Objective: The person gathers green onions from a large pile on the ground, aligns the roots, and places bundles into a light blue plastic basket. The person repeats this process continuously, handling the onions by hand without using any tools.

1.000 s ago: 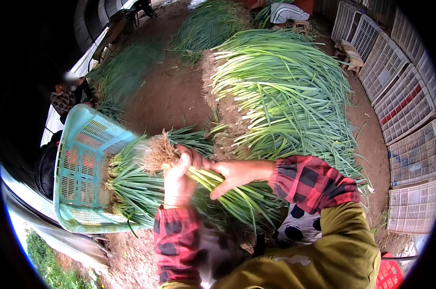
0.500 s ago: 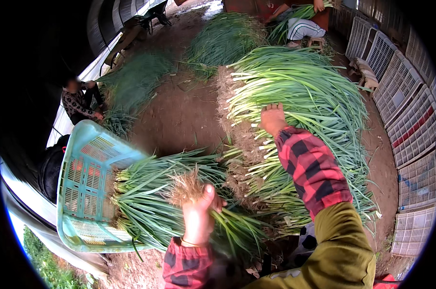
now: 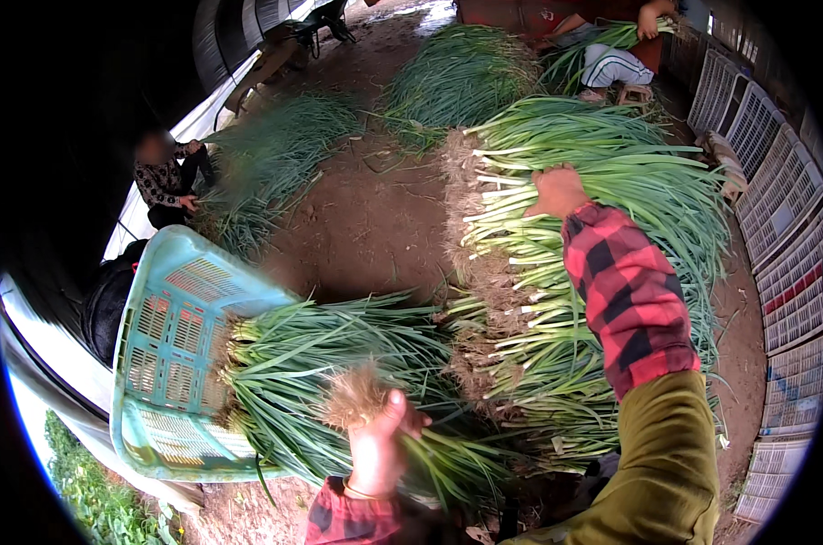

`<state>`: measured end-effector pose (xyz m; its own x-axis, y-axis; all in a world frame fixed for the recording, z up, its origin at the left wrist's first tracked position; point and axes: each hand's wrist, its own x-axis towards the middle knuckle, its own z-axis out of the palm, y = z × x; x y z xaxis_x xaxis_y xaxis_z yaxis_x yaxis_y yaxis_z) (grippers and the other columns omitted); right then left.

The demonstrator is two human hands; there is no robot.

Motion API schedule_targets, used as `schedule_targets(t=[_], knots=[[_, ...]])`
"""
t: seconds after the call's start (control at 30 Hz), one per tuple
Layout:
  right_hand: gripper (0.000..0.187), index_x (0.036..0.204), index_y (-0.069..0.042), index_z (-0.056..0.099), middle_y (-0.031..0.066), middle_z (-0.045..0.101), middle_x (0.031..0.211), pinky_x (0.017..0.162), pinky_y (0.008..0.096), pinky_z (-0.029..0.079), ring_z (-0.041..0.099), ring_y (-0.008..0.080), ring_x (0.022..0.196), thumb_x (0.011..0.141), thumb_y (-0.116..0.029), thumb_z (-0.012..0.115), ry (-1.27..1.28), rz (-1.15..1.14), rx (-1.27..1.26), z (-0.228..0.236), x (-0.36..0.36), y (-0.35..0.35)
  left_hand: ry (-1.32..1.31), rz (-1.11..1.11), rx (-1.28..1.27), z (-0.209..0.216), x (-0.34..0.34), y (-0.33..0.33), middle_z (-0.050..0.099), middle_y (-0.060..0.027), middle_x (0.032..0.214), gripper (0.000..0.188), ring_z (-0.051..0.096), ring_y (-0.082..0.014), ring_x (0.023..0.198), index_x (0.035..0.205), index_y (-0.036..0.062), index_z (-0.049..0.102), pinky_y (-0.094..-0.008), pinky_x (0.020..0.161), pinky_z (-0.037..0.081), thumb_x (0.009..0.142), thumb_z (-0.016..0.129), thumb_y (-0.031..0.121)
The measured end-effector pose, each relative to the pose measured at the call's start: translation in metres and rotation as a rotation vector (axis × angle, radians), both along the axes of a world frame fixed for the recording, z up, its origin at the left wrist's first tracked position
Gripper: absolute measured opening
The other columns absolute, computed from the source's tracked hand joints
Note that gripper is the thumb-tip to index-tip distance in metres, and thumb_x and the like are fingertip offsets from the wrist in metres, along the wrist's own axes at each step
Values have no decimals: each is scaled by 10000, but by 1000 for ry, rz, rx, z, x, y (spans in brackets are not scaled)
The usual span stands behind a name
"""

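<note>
My left hand is closed around a small bunch of green onions, thumb up. Its brown root tuft points away from me, and the green leaves trail down to the right. My right hand reaches into a long row of green onions, fingers curled over the pale stems near the root ends. Left of my left hand, a turquoise plastic crate lies on its side. More green onions are stacked with their roots inside it and leaves spilling out.
Bare soil lies between the heaps. Further heaps of green onions are beyond. One person sits at the far left; another sits at the back right, holding green onions. White plastic crates line the right side.
My right hand has settled lower among the stems, its fingers now more curled. My left hand keeps its bunch in nearly the same place. The whole view has shifted slightly.
</note>
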<state>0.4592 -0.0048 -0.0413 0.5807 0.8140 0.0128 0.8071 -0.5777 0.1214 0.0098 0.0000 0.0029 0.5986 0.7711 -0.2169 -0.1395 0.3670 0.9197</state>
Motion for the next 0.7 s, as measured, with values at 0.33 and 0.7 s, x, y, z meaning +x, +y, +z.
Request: schedule_targets(t=[0.33, 0.7], knots=[[722, 1226, -19, 521, 185, 448, 1326, 1074, 450, 308, 420, 321, 1261, 609, -263, 804, -234, 242, 404, -53, -89, -143, -64, -29, 9, 16, 10, -17, 434, -13, 567, 331, 467, -155, 527, 701, 77, 488, -348, 627, 489, 908, 632, 291], [362, 979, -63, 603, 69, 561, 976, 924, 379, 382, 514, 251, 1002, 652, -169, 717, -282, 376, 593, -61, -119, -93, -62, -46, 39, 23, -2, -28, 431, -15, 567, 362, 460, -149, 534, 655, 92, 467, -341, 631, 481, 920, 621, 286]])
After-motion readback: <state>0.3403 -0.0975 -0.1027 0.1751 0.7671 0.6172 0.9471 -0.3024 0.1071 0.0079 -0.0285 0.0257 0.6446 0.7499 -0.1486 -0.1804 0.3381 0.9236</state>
